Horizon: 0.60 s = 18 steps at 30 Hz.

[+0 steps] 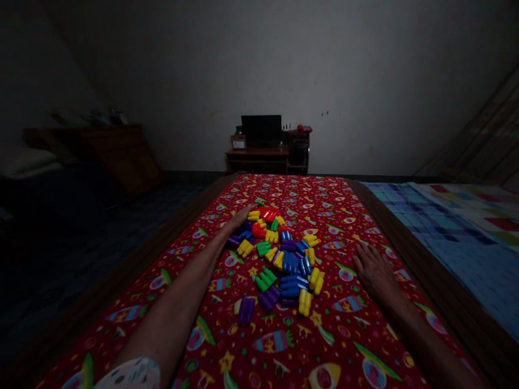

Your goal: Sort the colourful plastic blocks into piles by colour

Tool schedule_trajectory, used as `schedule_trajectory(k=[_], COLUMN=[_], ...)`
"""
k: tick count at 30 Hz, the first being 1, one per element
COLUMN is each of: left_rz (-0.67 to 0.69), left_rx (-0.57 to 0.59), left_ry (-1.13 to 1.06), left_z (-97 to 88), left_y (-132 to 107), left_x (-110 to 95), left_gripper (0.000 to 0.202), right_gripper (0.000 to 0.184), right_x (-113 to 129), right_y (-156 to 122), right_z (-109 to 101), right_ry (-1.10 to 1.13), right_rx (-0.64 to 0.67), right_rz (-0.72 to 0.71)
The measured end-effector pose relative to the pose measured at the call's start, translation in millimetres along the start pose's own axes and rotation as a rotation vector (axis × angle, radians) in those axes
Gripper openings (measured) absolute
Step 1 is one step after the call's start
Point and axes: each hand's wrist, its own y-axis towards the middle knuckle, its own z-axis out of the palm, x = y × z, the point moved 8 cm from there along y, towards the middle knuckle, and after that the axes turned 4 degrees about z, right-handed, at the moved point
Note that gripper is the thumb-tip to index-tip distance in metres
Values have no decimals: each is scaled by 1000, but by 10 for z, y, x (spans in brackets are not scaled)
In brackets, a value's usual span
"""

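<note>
The room is dim, its back wall (259, 65) fading into deep shadow at the corners, while soft light falls on the red bedsheet (219, 335) and toy blocks (279, 259), and wide-angle distortion bows the edges.

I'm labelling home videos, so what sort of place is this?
Most likely a home bedroom. A wooden-framed bed with a red rocket-print cover holds scattered plastic building blocks, a checked quilt lies to the right, and a small desk with a monitor stands against the far wall.
</note>
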Motion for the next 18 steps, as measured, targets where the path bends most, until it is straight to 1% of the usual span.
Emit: schedule_trajectory(k=[2, 4, 7, 9, 11, 13, 15, 18], left_rz=[72, 139, 223, 286, 342, 359, 326, 267], left_rx=[70, 129, 200, 215, 169, 87, 21, -7], left_ry=[-68, -122, -170, -172, -130, -72, -26, 28], left_z=[206, 402, 674, 802, 836, 778, 671, 528], left_y=[90, 124, 101, 74, 67, 91, 148, 294], left_x=[-182, -353, -577, -704, -778, -764, -661, -462], left_gripper=[64, 62, 56, 54, 56, 56, 55, 52], right_gripper=[51, 51, 51, 51, 50, 50, 50, 49], right_x=[4, 3, 2, -2, -4, -13, -14, -14], right_y=[-1, 4, 21, 34, 45, 53, 56, 53], right_z=[-26, -49, -59, -50, -36, -29, -29, -43], right_ry=[0, 5, 16, 22, 32, 40, 45, 54], right_rx=[-22, -35, -21, 6, 36, 54, 63, 56], right_rz=[9, 24, 40, 53, 65, 87, 99, 111])
